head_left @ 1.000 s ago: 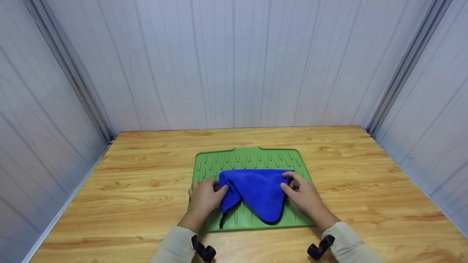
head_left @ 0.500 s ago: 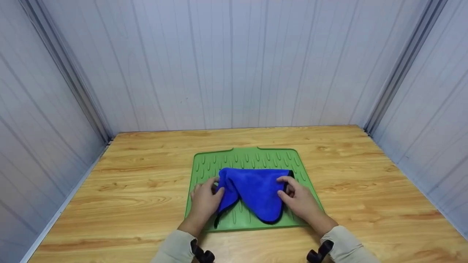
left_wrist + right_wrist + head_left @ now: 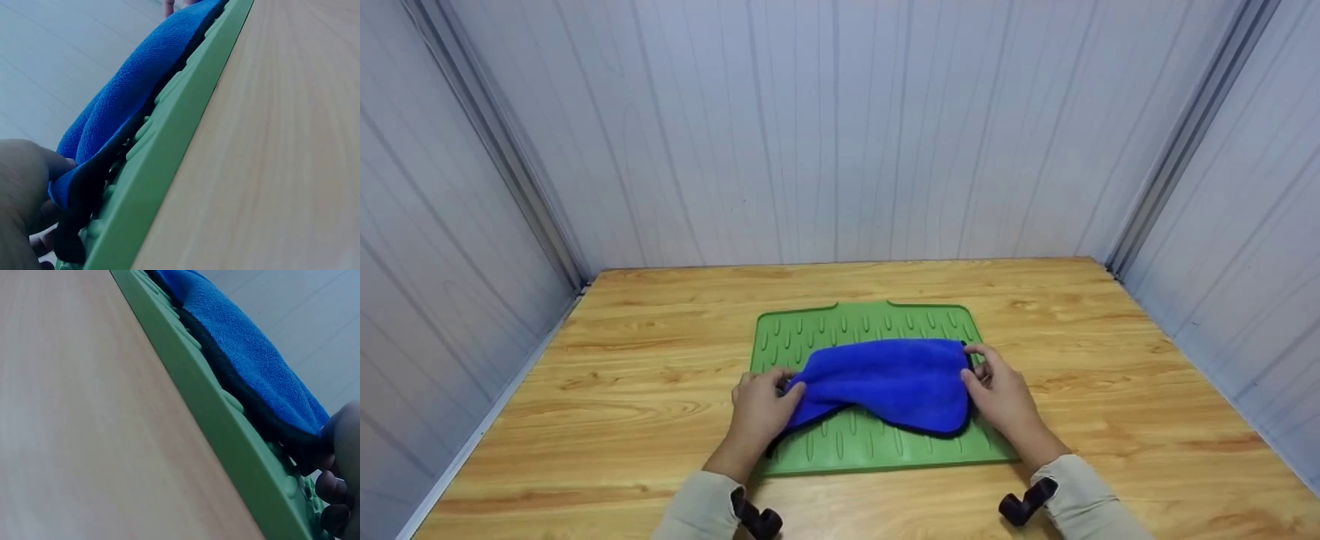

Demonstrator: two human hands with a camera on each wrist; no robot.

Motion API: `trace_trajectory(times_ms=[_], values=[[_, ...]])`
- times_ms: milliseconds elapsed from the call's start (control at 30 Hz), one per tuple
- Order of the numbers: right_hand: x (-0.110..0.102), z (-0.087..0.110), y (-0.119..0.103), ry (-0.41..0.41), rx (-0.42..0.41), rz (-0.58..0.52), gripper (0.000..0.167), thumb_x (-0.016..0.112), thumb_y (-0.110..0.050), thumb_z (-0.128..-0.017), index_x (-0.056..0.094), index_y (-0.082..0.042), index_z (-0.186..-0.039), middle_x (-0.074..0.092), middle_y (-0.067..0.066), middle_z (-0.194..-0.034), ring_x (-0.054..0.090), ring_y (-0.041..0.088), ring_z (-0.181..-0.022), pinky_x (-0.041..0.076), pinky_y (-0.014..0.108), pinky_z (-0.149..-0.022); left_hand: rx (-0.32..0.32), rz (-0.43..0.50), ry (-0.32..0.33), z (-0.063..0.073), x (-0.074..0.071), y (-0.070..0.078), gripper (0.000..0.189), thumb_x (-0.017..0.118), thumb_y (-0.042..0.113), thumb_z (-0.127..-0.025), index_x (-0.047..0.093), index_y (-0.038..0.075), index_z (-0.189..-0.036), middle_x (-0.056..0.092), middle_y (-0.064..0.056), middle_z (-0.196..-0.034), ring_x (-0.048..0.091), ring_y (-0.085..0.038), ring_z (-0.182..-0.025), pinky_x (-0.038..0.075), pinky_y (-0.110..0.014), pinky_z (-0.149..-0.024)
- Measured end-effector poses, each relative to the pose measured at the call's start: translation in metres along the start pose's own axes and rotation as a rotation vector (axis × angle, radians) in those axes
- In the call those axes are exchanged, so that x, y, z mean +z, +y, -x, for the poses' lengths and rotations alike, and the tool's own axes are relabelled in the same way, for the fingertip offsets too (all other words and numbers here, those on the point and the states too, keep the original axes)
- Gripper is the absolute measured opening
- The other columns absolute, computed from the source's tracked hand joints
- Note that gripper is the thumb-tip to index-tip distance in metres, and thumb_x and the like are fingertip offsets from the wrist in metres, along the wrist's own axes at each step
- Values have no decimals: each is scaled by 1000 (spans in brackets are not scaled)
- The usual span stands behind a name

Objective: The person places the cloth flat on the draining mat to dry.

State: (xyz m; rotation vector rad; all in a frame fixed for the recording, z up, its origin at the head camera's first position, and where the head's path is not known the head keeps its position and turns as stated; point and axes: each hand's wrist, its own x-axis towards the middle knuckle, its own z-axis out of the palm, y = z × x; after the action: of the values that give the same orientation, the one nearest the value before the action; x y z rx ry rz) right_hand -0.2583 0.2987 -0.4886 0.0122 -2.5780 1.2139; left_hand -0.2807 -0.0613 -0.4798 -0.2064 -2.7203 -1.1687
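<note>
A blue cloth (image 3: 885,382) with a black border lies stretched across a green ridged mat (image 3: 870,454). At the cloth's left end my left hand (image 3: 763,407) pinches it between thumb and fingers; in the left wrist view the thumb lies over the cloth's edge (image 3: 73,185). My right hand (image 3: 1003,394) pinches the opposite end by the black border, which the right wrist view shows passing under the thumb (image 3: 343,430). The cloth's lower edge arches up in the middle, baring some of the mat's ridges. Its underside is mostly hidden.
The mat rests on a wood-grain table (image 3: 660,352). Pale panelled walls (image 3: 840,135) rise behind the table and on both sides. Black wrist mounts (image 3: 757,517) sit at the cuffs of the light sleeves (image 3: 701,506).
My hands have moved apart, the left one leftward and the right one rightward. Between them the cloth has been pulled wider, and its hanging front flap has drawn up and flattened.
</note>
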Motion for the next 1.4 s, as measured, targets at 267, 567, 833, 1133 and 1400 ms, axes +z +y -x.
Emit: trace_trajectory(times_ms=[267,567,833,1133,1400], values=[[3,10,-4,-59,-104,44,38,69,-20,-97,59,-20,-134,41,-4,-69,41,14,-60,36,30,-61,2,-46,-26,5,1,3,15,64,31,-98,65,17,-96,65,-1,-87,49,-36,-104,27,-57,-97],[3,18,-6,-81,-221,27,43,73,-11,-93,61,-18,-134,34,-11,-71,37,7,-61,37,28,-64,19,106,-62,2,-1,4,15,63,33,-99,56,19,-101,62,-1,-89,50,-27,-89,23,-57,-99],[-2,19,-2,-90,-223,-59,40,71,-7,-95,61,-14,-133,30,-9,-71,34,8,-62,33,26,-61,-39,449,-52,3,-2,0,13,63,22,-100,55,12,-102,58,-5,-88,52,-19,-79,41,-36,-75],[-25,13,18,-179,-237,-141,37,65,-7,-99,57,-9,-135,38,-9,-62,37,3,-54,34,22,-55,-81,480,-24,6,-11,-10,30,79,11,-88,54,7,-105,63,-7,-89,57,-19,-80,48,-33,-70],[-26,14,20,-256,-228,-85,42,66,-7,-98,54,-9,-138,38,-9,-58,37,1,-49,34,21,-49,-30,262,-111,12,-16,-13,27,74,28,-94,59,13,-111,50,5,-65,48,-12,-57,41,-34,-65]])
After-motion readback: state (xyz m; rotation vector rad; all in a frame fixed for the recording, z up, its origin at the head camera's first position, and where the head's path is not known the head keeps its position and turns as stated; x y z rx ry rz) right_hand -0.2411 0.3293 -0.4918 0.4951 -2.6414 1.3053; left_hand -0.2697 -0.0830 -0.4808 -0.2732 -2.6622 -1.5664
